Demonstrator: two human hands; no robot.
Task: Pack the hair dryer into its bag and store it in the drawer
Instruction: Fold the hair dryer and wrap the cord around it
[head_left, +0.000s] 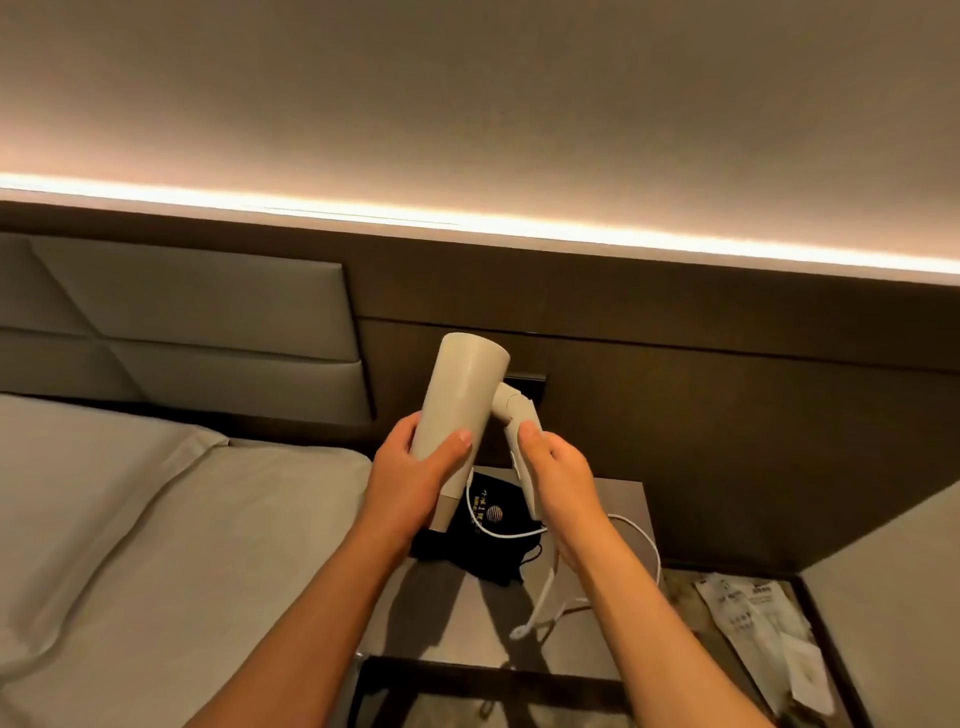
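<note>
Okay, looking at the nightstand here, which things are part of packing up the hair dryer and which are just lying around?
Part of the job:
- cream plastic folding hair dryer, held by left hand and right hand
- its white power cord
- black fabric drawstring bag on the nightstand top
- open drawer below

Just lying about:
- white paper packets at right
- grey bed sheet

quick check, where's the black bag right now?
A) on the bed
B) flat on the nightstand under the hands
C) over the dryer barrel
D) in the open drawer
B: the black bag lies on the nightstand, below the hair dryer, which the left hand holds by the barrel and the right hand by the handle; the white cord trails over it.
</note>
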